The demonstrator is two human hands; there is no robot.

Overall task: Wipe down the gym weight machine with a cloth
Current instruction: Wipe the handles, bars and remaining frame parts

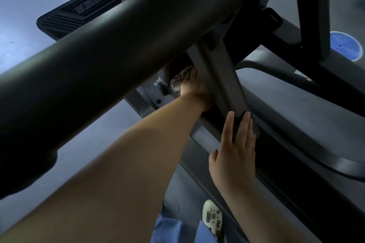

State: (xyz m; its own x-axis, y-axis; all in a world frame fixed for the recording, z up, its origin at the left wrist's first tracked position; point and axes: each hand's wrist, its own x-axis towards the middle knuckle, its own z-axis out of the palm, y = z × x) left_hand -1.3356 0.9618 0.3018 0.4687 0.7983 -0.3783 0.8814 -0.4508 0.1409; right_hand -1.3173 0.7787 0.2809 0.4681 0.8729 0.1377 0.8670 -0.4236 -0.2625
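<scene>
Head view looked down through the weight machine's frame, dim and slightly blurred. Left hand (192,83) was reached deep under the big dark padded roller (122,45), pressed onto a bunched pale cloth (178,81) against a low grey bracket (161,89) near the bolted base. Its fingers were mostly hidden behind the cloth and the sloped grey strut (221,77); whether they curled round the cloth or just pushed it flat, I could not tell. Right hand (235,148) lay flat with fingers straight and spread, fingertips on the lower end of that strut, holding nothing, apparently bracing.

Cloth sat in a tight pocket between roller, strut and base rail (205,140), touching the bracket.

Risks, as judgement:
- Cloth was only partly visible and wadded; it could snag on the bolt heads or the bracket edge and pull loose from the hand.
- Left wrist was wedged just beside the strut; if the strut or roller was a moving part and shifted under the right hand's push, the wrist could get pinched.
- Poor light and the roller blocking sight meant spots could be missed behind the bracket.
- Leaning posture with weight on the right fingertips could slip on smooth painted metal.
- Shoe (213,217) stood near the rail, a possible trip point when stepping back.
</scene>
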